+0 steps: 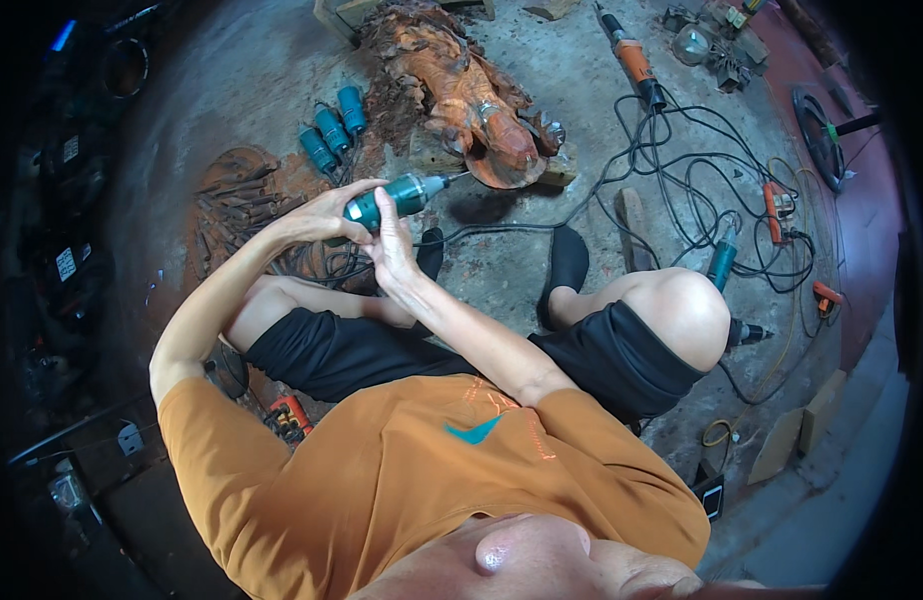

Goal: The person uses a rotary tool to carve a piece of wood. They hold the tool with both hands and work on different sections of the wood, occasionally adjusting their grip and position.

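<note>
Green rotary tool (406,196) is clamped in left hand (329,214) and right hand (393,252), bit (459,177) directed at carved wood (464,92).

No legible text or numbers

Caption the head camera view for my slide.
Left hand and right hand hold a green power tool pointed toward a reddish carving.

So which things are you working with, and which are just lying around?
Likely for the job:
- teal power tool, in left hand and right hand
- reddish carving at its tip

Lying about:
- three teal tools
- orange-bodied tool
- black wheel
</note>
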A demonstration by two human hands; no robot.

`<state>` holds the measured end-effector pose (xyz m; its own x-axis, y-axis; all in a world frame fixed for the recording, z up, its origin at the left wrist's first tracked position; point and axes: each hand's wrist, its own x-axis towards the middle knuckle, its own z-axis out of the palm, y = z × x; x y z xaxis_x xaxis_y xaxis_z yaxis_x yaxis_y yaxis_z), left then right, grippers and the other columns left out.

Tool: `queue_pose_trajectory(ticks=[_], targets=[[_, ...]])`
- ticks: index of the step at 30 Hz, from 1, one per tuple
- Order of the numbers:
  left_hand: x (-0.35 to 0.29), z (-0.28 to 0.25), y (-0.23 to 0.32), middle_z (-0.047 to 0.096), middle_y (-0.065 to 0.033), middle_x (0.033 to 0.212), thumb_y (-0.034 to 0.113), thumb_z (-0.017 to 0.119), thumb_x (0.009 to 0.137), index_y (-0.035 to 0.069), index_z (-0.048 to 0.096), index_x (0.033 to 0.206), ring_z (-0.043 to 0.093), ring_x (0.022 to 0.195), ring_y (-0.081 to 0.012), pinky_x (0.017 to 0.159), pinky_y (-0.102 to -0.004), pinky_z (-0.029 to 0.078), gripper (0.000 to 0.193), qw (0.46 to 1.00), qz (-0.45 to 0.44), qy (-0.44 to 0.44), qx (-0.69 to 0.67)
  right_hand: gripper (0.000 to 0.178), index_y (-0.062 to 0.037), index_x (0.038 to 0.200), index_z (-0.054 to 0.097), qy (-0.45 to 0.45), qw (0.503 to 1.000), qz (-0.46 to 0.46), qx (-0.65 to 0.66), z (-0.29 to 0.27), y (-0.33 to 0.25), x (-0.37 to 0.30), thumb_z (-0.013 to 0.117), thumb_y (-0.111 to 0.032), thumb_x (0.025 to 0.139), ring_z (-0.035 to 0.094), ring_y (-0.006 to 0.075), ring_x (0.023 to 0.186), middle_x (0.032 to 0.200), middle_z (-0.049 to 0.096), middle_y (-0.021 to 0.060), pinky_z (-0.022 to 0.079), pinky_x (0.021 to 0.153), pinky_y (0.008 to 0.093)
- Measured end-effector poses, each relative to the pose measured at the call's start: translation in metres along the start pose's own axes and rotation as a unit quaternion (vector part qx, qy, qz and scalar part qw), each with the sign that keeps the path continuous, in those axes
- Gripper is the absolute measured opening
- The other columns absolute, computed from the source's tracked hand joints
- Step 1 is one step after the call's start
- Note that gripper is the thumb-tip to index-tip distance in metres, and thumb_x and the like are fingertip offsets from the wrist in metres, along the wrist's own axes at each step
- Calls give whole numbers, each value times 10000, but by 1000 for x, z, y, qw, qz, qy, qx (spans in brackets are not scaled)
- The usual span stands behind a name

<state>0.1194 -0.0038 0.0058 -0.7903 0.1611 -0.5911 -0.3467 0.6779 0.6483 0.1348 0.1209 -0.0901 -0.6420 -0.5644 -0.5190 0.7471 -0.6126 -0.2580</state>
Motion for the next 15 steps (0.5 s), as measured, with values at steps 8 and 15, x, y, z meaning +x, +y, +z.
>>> queue_pose_trajectory(ticks=[8,15], targets=[[43,29,-49,490,-177,1312,217,761,571,91,333,1457,453,1227,-294,1043,-397,347,992,997,-47,-47,-44,670,-131,1287,387,69,997,21,-35,-46,13,31,704,-500,826,614,183,935,1094,557,70,552,702,352],[50,36,-65,486,-170,1317,208,765,567,122,318,1448,448,1238,-303,1051,-416,336,992,995,-31,-63,-78,666,-149,1336,364,55,995,-9,-87,-59,21,39,673,-490,854,587,169,975,1137,544,55,542,707,335]])
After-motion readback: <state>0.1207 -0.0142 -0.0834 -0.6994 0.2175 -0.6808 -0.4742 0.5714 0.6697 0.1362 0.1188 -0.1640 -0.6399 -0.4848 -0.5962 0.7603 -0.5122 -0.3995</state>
